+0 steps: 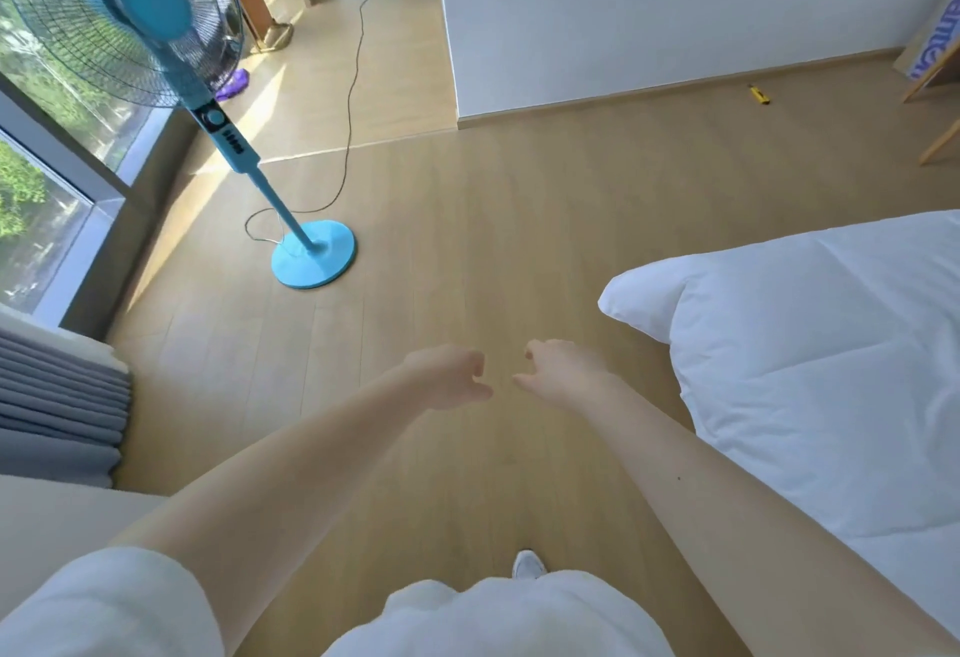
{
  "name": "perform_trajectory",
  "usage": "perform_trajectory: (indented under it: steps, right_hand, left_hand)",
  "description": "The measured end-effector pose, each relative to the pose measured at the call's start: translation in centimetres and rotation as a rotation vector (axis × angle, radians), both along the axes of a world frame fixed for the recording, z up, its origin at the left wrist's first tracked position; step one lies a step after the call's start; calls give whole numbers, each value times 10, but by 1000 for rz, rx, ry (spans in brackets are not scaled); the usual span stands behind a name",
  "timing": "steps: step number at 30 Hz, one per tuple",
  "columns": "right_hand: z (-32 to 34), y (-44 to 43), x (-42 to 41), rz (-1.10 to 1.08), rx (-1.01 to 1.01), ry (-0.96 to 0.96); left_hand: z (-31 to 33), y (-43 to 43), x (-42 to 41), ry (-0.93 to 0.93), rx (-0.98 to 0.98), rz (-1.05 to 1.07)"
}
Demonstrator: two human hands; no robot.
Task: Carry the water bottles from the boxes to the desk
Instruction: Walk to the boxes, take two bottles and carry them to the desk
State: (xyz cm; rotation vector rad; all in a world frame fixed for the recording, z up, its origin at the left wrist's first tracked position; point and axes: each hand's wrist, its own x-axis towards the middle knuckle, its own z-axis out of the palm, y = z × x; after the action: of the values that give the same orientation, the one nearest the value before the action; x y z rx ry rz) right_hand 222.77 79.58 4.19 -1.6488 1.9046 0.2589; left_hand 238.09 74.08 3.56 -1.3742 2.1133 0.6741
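Reached out over the pale wooden floor [493, 199] with left hand [452, 378] and right hand [561, 370] loosely curled, holding nothing, no water bottles, boxes or surface in view; likeliest mishap judged a trip on the thin black cord [349, 136] trailing beside the blue pedestal fan [314, 253].

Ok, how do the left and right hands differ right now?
The left hand is on the fan side; the right hand is beside the bed. The left hand's arm ends in a white sleeve; the right hand's arm shows bare. Both are empty, fingers loosely curled, over the floor.
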Motion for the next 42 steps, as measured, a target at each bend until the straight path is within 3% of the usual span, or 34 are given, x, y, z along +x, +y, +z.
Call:
perform_trajectory:
  steps: [9, 17, 29, 42]
  right_hand:
    - [-7, -63, -47, -66, 47, 13]
    - [-8, -163, -90, -143, 63, 108]
    - [10, -351, -120, -189, 32, 133]
    - [-3, -461, -195, -211, 35, 123]
  left_hand:
    - [-6, -81, -50, -43, -33, -152]
    - [-3, -207, -106, 0, -39, -279]
    - [14, -398, -139, 46, -57, -313]
    - [-4, -503, -213, 36, -36, -359]
